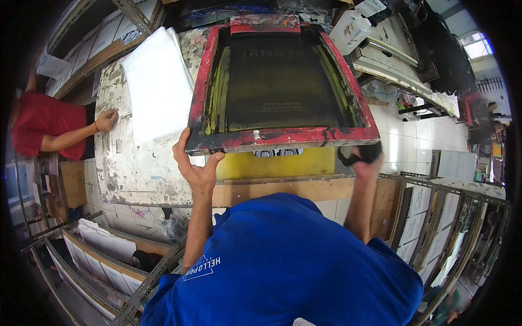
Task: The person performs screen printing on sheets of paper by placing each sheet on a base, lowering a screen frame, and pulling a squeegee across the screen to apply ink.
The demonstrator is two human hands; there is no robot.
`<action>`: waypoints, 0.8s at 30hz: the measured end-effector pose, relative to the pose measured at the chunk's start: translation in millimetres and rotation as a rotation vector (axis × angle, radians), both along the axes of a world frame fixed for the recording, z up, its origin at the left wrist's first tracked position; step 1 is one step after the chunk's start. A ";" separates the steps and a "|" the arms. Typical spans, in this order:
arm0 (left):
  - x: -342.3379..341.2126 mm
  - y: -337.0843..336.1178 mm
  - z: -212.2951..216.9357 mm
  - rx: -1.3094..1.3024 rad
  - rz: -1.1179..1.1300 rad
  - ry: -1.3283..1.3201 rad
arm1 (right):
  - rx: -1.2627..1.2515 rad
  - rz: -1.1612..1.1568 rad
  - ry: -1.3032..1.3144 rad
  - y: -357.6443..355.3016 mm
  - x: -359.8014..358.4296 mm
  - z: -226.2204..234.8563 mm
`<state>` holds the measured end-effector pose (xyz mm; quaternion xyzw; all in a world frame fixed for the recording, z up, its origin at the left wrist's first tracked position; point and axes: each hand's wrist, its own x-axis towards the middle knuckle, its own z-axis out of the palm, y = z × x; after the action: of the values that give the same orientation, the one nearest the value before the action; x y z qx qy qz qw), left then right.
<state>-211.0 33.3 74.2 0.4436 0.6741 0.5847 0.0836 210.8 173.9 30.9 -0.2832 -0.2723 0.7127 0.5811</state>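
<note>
A screen printing frame (304, 136) with red, ink-stained edges and dark mesh is tilted up in front of me, its near edge raised. My left hand (194, 167) grips its near left corner, fingers on the outer side and thumb under the edge. At the near right corner is my right hand (367, 163), with a black cloth-like or glove-like thing (356, 156) around its fingers, which are mostly hidden. Beneath the frame lies a yellow board (239, 165), with a small black-and-white printed piece (277, 153) partly showing on it.
White sheets (157, 87) are stacked on the paint-stained table (117, 163) to the left. Another person in a red shirt (54, 125) rests a hand (106, 120) at that table's edge. Metal racks (446, 190) stand right; a white container (349, 32) sits beyond the frame.
</note>
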 end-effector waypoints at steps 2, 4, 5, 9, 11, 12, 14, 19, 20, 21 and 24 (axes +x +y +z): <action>-0.4 -2.1 -3.0 0.033 0.001 -0.041 | 0.102 -0.298 -0.791 -17.4 9.6 20.8; -0.5 -6.9 -10.0 0.042 0.000 -0.071 | -0.115 -0.212 -0.039 -40.4 31.4 27.4; 1.6 -6.0 -15.1 0.049 -0.014 -0.090 | -0.102 -0.351 -0.364 -51.2 37.2 8.4; 6.6 -12.5 -50.9 0.025 -0.027 -0.066 | 0.141 -0.258 -2.219 -107.4 29.0 -84.2; 12.1 -21.1 -68.4 0.017 -0.009 -0.122 | -0.013 -0.191 -2.245 -110.2 3.5 -69.3; 14.4 -26.6 -75.7 -0.009 -0.014 -0.181 | -0.026 -0.180 -2.275 -107.7 -2.1 -59.0; 12.0 -36.5 -92.9 -0.087 0.003 -0.123 | -0.012 -0.214 -2.299 -103.6 -7.4 -44.7; 11.7 -42.2 -125.1 -0.204 -0.018 -0.104 | 0.343 -0.417 -2.170 -94.1 -1.2 -18.6; 11.7 -46.5 -136.2 -0.215 -0.020 -0.094 | 0.430 -0.461 -2.125 -85.5 -3.1 -5.2; 12.1 -47.5 -142.9 -0.203 -0.011 -0.099 | 0.517 -0.507 -2.073 -73.7 -8.6 10.1; 13.6 -49.9 -150.9 -0.199 0.002 -0.102 | 0.599 -0.484 -1.570 -5.5 -74.3 49.1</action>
<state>-197.3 -16.7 -76.8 0.4019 0.7242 0.5367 0.1611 136.5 168.5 80.0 -0.5776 -0.7022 0.0669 0.4110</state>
